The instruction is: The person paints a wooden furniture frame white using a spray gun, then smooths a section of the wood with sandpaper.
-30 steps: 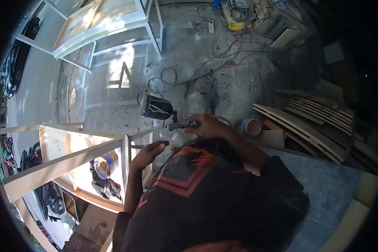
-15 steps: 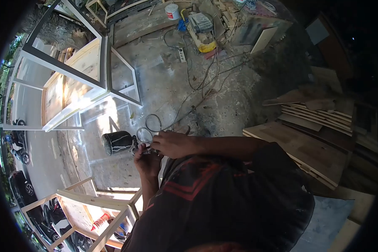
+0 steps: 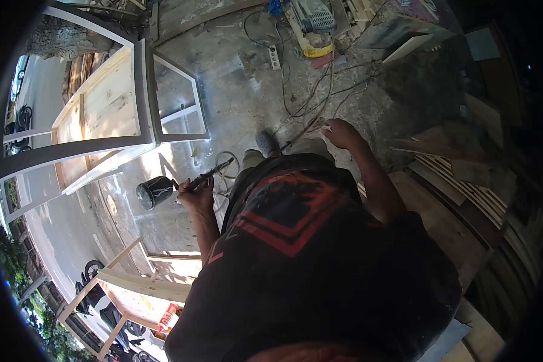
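My left hand [image 3: 196,194] is closed around a spray gun [image 3: 206,175], left of my body. The gun's dark, paint-streaked cup [image 3: 154,193] hangs out to the left, and its black handle end points up and right toward a looped hose [image 3: 228,161]. My right hand [image 3: 341,133] is away from the gun, out to the right above the floor. Its fingers are curled together near a hose on the ground; what they hold, if anything, I cannot make out.
A white-painted wooden frame [image 3: 145,90] stands at upper left, a bare wood frame [image 3: 142,283] at lower left. Cables and a power strip [image 3: 274,57] lie ahead near a yellow-based machine [image 3: 314,24]. Boards [image 3: 440,205] are stacked at right. Motorbikes stand beyond, at left.
My right hand has left the spray gun and swung out to the right. My left hand keeps the gun, a little further left. The view has shifted, and a shoe now shows.
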`<action>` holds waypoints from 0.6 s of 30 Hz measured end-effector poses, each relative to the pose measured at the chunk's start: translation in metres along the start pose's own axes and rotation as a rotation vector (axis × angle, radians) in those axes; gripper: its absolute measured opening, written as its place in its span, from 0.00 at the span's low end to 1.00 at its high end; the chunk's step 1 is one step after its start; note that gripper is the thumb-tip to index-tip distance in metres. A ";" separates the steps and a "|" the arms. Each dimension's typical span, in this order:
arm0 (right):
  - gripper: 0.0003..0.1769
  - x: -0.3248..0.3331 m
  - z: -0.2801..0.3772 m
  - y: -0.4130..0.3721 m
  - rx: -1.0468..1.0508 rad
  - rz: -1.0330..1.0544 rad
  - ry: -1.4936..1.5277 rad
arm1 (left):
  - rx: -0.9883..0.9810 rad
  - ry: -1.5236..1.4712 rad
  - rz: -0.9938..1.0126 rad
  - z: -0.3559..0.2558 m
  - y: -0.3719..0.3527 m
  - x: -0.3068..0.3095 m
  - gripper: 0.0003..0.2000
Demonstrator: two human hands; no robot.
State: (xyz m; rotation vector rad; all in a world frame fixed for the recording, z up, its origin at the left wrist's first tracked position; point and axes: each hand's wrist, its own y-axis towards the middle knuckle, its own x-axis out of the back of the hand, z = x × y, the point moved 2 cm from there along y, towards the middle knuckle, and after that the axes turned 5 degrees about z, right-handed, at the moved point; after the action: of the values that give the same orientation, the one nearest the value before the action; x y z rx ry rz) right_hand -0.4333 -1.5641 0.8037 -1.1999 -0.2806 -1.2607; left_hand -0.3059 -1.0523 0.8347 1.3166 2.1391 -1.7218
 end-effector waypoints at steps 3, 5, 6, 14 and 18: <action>0.28 0.046 -0.056 0.020 -0.300 -0.102 0.014 | 0.025 0.015 -0.043 -0.006 0.021 -0.049 0.12; 0.30 0.066 -0.082 0.039 -0.409 -0.077 0.035 | 0.005 0.045 -0.016 -0.006 0.018 -0.083 0.12; 0.31 0.079 -0.097 0.046 -0.465 -0.064 0.042 | 0.013 0.035 -0.043 -0.006 0.026 -0.090 0.11; 0.34 0.294 -0.279 0.225 -0.478 -0.419 -0.053 | -0.164 -0.033 -0.316 0.048 0.038 -0.137 0.09; 0.37 0.460 -0.389 0.339 -0.468 -0.615 -0.149 | -0.246 -0.109 -0.504 0.119 0.029 -0.150 0.07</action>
State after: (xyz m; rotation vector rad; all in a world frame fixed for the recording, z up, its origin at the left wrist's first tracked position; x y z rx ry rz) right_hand -0.1506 -2.1948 0.7988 -1.6866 -0.5091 -1.8375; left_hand -0.2434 -1.2349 0.8535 0.6421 2.6663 -1.5492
